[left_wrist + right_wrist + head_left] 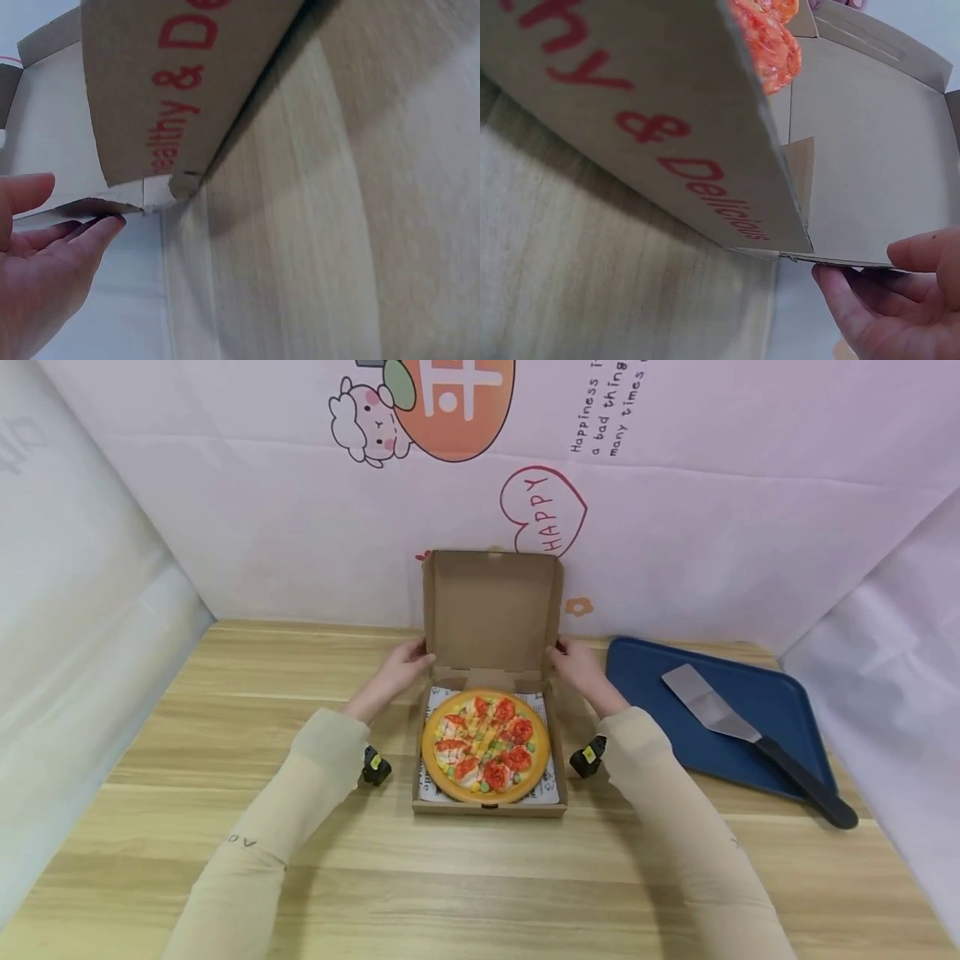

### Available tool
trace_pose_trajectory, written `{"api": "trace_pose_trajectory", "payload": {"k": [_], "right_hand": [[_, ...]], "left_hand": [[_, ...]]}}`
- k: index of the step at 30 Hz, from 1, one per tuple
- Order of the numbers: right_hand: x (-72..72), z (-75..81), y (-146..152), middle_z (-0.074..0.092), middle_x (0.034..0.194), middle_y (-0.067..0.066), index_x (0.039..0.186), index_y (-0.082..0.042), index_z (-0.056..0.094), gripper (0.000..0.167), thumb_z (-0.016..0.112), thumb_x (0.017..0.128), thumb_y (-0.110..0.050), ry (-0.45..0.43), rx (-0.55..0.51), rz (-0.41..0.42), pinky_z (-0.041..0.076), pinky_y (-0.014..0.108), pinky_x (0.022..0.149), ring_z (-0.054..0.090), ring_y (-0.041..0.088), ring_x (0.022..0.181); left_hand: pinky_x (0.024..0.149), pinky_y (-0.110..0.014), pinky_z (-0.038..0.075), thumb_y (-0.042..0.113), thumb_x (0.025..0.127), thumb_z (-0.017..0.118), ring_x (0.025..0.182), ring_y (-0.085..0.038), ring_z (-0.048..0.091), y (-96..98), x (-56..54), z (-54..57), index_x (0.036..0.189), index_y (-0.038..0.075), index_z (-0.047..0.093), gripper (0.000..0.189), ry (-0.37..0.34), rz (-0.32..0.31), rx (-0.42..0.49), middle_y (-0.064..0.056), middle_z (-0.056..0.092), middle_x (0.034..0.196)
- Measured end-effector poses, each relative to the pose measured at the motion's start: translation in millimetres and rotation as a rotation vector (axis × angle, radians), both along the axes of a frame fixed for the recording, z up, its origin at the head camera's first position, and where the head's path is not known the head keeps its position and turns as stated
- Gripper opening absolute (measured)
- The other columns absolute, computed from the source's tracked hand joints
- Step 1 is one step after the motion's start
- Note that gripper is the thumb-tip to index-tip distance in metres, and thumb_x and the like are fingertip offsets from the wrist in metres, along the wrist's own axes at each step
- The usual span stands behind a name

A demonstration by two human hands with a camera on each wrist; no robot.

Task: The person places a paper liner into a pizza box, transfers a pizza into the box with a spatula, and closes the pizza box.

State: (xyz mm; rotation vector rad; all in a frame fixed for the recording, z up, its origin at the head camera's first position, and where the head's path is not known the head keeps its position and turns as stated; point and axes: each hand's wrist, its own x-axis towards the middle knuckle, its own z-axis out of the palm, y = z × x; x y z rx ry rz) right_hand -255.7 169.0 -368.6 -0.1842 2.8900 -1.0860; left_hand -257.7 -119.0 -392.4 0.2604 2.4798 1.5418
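Note:
A cardboard pizza box (489,810) stands on the table with its lid (491,610) raised upright at the back. Inside lies a round pizza (487,743) with red and white toppings, on printed paper (549,785). My left hand (400,670) pinches the lid's left edge near the hinge; in the left wrist view the thumb (30,193) is on the inner side and the fingers are behind. On the opposite edge, my right hand (583,670) pinches the lid the same way, its thumb (919,250) showing in the right wrist view.
To the right lies a blue tray (637,685), with a metal spatula (708,703) across it whose black handle (806,781) reaches past the tray's edge. A printed white cloth (300,543) hangs behind the wooden table (465,885).

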Motion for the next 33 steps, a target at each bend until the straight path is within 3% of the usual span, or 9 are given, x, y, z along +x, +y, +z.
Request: {"api": "trace_pose_trajectory", "payload": {"k": [9,14,18,23,27,33], "right_hand": [[0.9,3.8,-1.9,0.044,0.066,0.008,0.081,0.001,0.048,0.021,0.041,0.095,-0.013,-0.006,0.005,-0.008,0.034,0.026,0.050,0.040,0.020,0.058],[6.6,9.7,-4.6,0.049,0.072,0.012,0.090,0.005,0.052,0.021,0.042,0.095,-0.013,-0.013,0.021,-0.015,0.036,0.026,0.051,0.043,0.021,0.061],[11.5,12.7,-5.5,0.058,0.089,0.022,0.101,0.009,0.054,0.023,0.044,0.094,-0.010,-0.001,0.026,-0.003,0.045,0.030,0.058,0.052,0.027,0.071],[19.2,15.9,-6.0,0.057,0.109,0.030,0.109,0.013,0.052,0.026,0.046,0.092,-0.007,-0.004,0.008,0.024,0.052,0.042,0.076,0.057,0.037,0.094],[25.4,17.7,-5.9,0.055,0.115,0.029,0.118,0.011,0.048,0.032,0.047,0.092,-0.005,-0.017,-0.003,0.037,0.051,0.044,0.082,0.055,0.037,0.104],[35.4,18.5,-5.6,0.054,0.117,0.029,0.122,0.012,0.046,0.038,0.050,0.089,-0.006,-0.042,-0.020,0.040,0.052,0.044,0.082,0.056,0.038,0.104]], "left_hand": [[0.105,-0.041,0.035,0.010,0.095,0.044,0.126,-0.039,0.036,0.3,6.2,5.4,0.136,-0.013,0.023,0.052,0.044,-0.011,0.011,-0.031,0.031,0.138],[0.105,-0.040,0.035,0.009,0.095,0.044,0.126,-0.038,0.036,1.1,9.8,9.9,0.135,-0.014,0.025,0.050,0.053,-0.017,0.018,-0.031,0.032,0.137],[0.104,-0.040,0.035,0.007,0.095,0.043,0.126,-0.039,0.036,0.9,12.7,11.9,0.134,-0.016,0.025,0.049,0.067,-0.037,0.031,-0.032,0.032,0.136],[0.102,-0.041,0.038,0.008,0.095,0.043,0.123,-0.039,0.040,-0.7,17.9,15.6,0.132,-0.017,0.029,0.047,0.084,-0.043,0.035,-0.033,0.037,0.133],[0.099,-0.041,0.042,0.010,0.095,0.044,0.118,-0.038,0.045,-1.2,21.5,16.8,0.131,-0.016,0.033,0.045,0.108,-0.052,-0.015,-0.032,0.043,0.129],[0.093,-0.042,0.047,0.009,0.094,0.046,0.109,-0.038,0.052,-1.2,30.8,17.5,0.126,-0.014,0.041,0.039,0.184,-0.089,-0.094,-0.031,0.052,0.120]]}}
